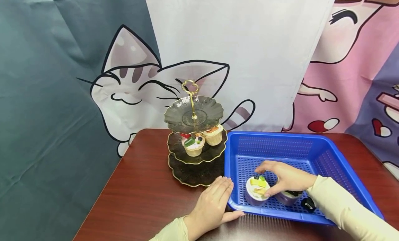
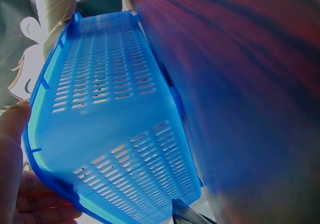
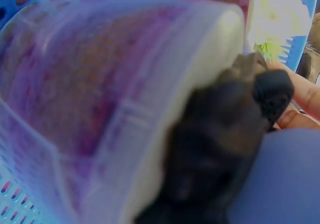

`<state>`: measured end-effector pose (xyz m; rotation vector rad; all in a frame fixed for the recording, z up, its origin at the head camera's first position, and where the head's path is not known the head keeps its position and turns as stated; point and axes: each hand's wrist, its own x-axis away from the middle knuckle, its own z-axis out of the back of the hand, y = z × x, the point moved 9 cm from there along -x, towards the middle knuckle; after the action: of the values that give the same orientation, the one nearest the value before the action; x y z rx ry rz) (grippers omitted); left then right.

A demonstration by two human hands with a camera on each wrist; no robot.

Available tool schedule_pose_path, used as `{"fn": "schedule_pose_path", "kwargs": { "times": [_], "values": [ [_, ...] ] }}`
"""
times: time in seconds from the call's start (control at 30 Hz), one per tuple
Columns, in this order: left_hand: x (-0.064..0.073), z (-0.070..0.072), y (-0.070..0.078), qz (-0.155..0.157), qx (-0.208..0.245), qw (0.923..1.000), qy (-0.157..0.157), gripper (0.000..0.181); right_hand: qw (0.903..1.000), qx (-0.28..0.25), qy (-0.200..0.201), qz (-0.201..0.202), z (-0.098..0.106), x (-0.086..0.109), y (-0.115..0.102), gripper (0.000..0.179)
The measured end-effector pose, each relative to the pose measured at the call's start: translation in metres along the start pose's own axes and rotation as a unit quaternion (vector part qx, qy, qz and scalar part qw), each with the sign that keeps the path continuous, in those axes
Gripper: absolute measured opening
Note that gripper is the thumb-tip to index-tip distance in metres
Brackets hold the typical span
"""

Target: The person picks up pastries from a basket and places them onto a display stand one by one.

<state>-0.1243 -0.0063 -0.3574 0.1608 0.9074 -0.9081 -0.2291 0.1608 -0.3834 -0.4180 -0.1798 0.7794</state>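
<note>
In the head view my right hand (image 1: pixel 285 177) reaches into a blue basket (image 1: pixel 280 212). Its thumb and fingers are spread above a dessert cup (image 1: pixel 255 198) topped with white cream and yellow fruit pieces; whether they touch it I cannot tell. Under that hand is a second dessert cup (image 1: pixel 286 200), partly hidden, whose purple layers and dark topping fill the right wrist view (image 3: pixel 100 84). My left hand (image 1: pixel 212 206) rests at the basket's near left corner, fingers extended along the rim. Seen from the left wrist, its thumb (image 2: pixel 15 121) lies over the basket's edge.
Left of the basket stands a three-tier black stand (image 1: pixel 194 116) with gold edges and a gold handle. Its middle tier carries a cupcake (image 1: pixel 194 148) with green topping and another cupcake (image 1: pixel 214 137) behind. A small black item (image 1: pixel 308 204) lies in the basket. Cartoon cloth hangs behind.
</note>
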Motion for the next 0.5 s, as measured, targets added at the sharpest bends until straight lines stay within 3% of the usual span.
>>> {"fn": "schedule_pose_path", "kwargs": {
  "times": [0.2, 0.5],
  "values": [
    [-0.0006, 0.0008, 0.0003, -0.001, -0.001, 1.0, 0.007, 0.072, 0.9997, 0.008, -0.025, 0.0, -0.0033, 0.0, -0.0007, 0.075],
    [-0.0013, 0.0013, -0.0011, 0.003, 0.003, 1.0, 0.004, 0.072, 0.9981, 0.048, -0.028, 0.024, -0.0056, 0.0, -0.0038, 0.074]
  ]
}}
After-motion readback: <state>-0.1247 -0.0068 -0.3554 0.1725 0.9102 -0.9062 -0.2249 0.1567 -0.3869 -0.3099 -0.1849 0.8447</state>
